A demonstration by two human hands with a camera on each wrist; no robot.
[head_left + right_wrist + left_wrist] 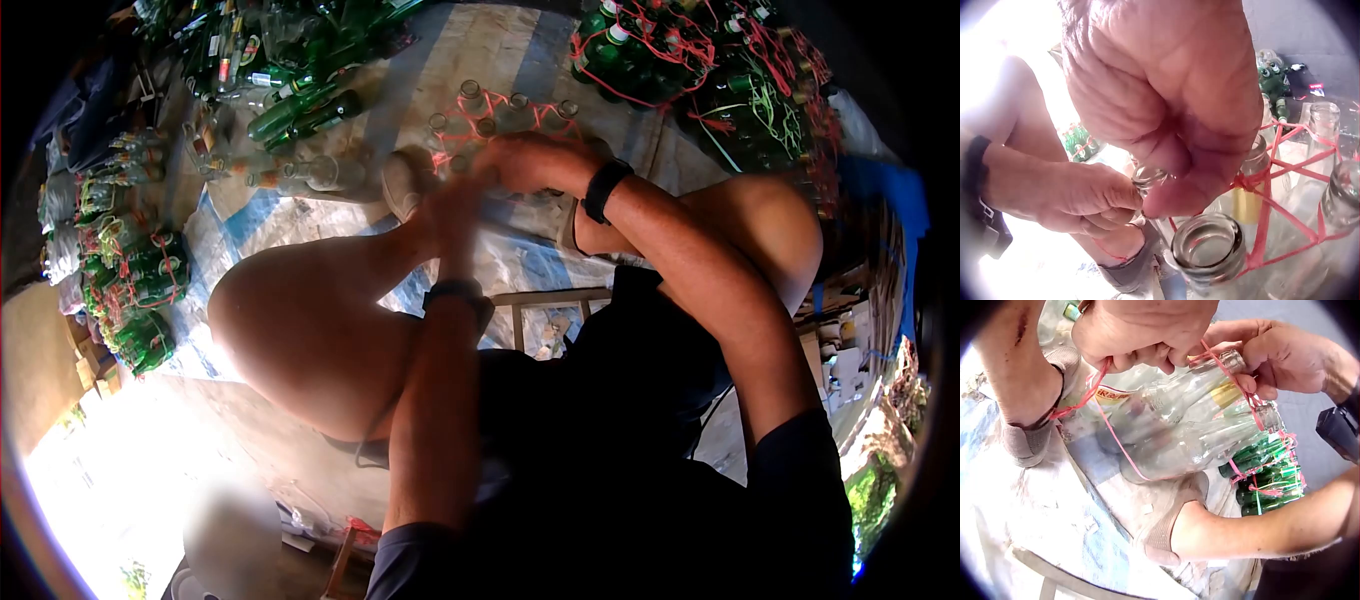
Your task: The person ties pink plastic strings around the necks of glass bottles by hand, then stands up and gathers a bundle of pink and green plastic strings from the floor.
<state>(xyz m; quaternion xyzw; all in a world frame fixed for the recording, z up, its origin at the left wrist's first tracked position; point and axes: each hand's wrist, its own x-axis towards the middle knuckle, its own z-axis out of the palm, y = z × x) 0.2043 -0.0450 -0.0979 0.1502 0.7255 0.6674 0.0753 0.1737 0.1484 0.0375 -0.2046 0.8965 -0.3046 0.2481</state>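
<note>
A cluster of clear glass bottles (1166, 447) stands between the person's feet, bound around the necks and sides with red plastic string (1263, 219). Over its near side, the left hand (1147, 331) grips a strand of the string in curled fingers, and the strand runs taut round the bottles. The right hand (535, 163) reaches in from the other side and pinches the string by a bottle mouth, thumb against fingers. Both hands are close together in the right wrist view, where an open bottle mouth (1207, 247) shows just below the right fingertips.
Tied green bottles (640, 55) stand at the far right, with loose green bottles (300, 110) at the far left. More bundles (150, 270) line the left side. Shoes (1175, 519) flank the cluster on a blue and white sheet (235, 220); a wooden frame (550, 297) is nearer.
</note>
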